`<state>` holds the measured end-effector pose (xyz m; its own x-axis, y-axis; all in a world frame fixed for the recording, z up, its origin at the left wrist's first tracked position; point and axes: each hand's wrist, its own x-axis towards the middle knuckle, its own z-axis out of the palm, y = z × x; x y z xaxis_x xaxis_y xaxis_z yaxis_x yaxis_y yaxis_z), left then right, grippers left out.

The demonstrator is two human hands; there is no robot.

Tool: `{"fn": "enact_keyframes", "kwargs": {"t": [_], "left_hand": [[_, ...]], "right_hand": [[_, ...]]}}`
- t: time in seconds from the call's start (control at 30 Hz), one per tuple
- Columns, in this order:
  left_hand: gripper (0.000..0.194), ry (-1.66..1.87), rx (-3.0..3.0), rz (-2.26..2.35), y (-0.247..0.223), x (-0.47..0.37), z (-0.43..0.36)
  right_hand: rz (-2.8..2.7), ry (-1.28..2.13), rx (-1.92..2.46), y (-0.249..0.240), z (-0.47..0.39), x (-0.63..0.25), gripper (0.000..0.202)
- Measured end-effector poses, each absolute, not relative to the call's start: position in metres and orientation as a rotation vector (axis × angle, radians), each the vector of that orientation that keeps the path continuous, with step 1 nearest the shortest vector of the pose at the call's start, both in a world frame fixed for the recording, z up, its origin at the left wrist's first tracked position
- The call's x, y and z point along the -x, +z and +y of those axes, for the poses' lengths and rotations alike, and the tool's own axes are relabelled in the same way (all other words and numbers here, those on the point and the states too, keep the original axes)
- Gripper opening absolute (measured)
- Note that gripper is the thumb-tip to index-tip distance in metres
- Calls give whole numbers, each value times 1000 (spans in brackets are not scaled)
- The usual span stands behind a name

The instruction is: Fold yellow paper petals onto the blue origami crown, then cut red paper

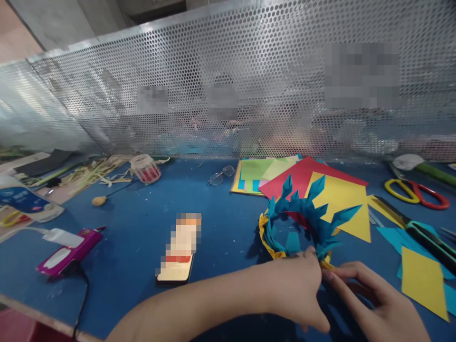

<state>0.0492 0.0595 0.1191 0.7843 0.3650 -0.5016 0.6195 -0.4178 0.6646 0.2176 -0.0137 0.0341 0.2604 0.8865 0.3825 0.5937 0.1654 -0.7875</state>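
Note:
A ring-shaped origami crown (297,204) of folded blue and yellow paper is held a little right of the middle, its blue points fanning up and to the right. My left hand (299,285) reaches across from the left, its fingers closed on the crown's near edge; the fingertips are partly hidden. Close beside it, my right hand (374,299) pinches the yellow band at the near right of the ring with thumb and forefinger. Behind the crown lie a red paper sheet (281,183) and a yellow paper sheet (351,204).
A lit phone (174,270) lies on the blue table (131,237). Right of my hands are scissors (429,194), a teal-handled cutter (432,242) and paper pieces. Glasses (221,175), a plastic jar (146,169) and a purple power strip (71,251) lie farther left. A perforated metal screen (192,66) borders the back.

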Motion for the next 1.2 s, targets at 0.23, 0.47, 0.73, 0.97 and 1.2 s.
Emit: {"fn": "enact_keyframes", "kwargs": {"t": [0.23, 0.47, 0.73, 0.97, 1.2], "left_hand": [[112, -232, -2058, 705, 97, -52, 67], [110, -338, -1882, 727, 96, -53, 74], [109, -352, -1779, 725, 99, -48, 77], [75, -187, -1857, 873, 92, -49, 65], [49, -70, -1922, 868, 87, -50, 61]], "right_hand": [[-1403, 390, 1535, 33, -11, -216, 24], [-1395, 329, 1536, 31, -12, -215, 22], [-1421, 313, 1573, 29, -12, -218, 18], [-1425, 283, 1580, 23, -12, -222, 20], [-1443, 249, 1567, 21, -13, -221, 22]]}}
